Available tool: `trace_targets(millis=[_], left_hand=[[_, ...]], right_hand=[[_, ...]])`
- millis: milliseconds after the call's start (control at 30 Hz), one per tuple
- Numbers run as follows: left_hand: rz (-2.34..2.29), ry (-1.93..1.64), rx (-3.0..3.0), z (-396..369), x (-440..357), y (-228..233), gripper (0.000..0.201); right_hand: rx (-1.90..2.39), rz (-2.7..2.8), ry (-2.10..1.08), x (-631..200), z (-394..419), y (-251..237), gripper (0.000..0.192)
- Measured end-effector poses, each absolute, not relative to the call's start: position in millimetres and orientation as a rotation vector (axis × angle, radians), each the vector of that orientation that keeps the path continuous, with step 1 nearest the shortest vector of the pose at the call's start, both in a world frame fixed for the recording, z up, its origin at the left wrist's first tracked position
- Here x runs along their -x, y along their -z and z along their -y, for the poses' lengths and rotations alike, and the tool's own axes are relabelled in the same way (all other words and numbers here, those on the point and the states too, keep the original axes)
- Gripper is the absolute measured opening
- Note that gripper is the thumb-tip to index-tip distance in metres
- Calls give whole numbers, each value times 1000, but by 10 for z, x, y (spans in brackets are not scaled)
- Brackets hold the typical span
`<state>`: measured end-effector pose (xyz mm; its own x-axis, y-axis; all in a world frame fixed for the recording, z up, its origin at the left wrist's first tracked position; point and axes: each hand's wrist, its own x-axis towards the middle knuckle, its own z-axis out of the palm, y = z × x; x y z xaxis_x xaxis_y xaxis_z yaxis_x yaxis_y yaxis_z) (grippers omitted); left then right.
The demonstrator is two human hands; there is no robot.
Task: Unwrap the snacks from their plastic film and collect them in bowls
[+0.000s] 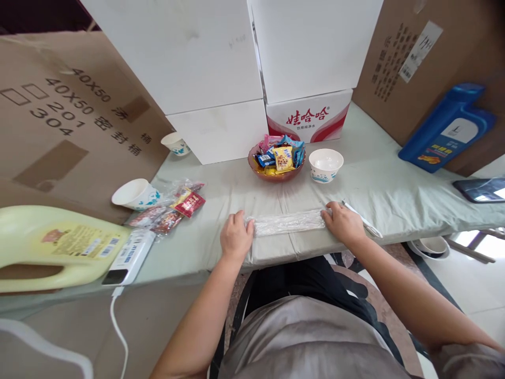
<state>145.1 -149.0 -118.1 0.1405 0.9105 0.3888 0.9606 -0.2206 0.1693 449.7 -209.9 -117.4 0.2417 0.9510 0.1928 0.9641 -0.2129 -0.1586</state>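
Observation:
A long folded strip of clear plastic film (pixel 290 222) lies crosswise along the front of the table. My left hand (pixel 236 234) pinches its left end between thumb and fingers. At the other end, my right hand (pixel 344 223) grips the film, so the strip is stretched between both hands. A slim white object (pixel 366 221) lies just beyond my right hand, partly hidden by it. Behind the strip stand a reddish glass bowl (pixel 274 176) of wrapped snacks (pixel 283 158) and a paper bowl (pixel 325 164) with a blue pattern.
At left are a yellow-green jug (pixel 59 247), a white power strip (pixel 132 255), bagged snacks (pixel 173 208) and a tipped paper bowl (pixel 136 193). White boxes (pixel 221 131) and brown cartons (pixel 71 126) rise behind. A blue bottle (pixel 444 131) and phone (pixel 479 189) are at right.

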Motion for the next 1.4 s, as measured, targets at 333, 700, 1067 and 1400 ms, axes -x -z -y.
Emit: trace_targets(millis=[333, 700, 1067, 1400], left_hand=[[1218, 347, 2933, 1765, -1843, 1373, 70], [1436, 371, 2766, 1797, -1574, 1385, 53], [1423, 553, 2809, 1958, -2062, 1330, 50], [1112, 854, 3015, 1944, -1890, 1379, 22]], right_hand=[[1531, 2471, 57, -4080, 2187, 1325, 79], [1669, 2254, 247, -4604, 2851, 1511, 50], [1204, 2193, 131, -4353, 3186, 1095, 25], [1046, 2301, -651, -4082, 2432, 617, 29]])
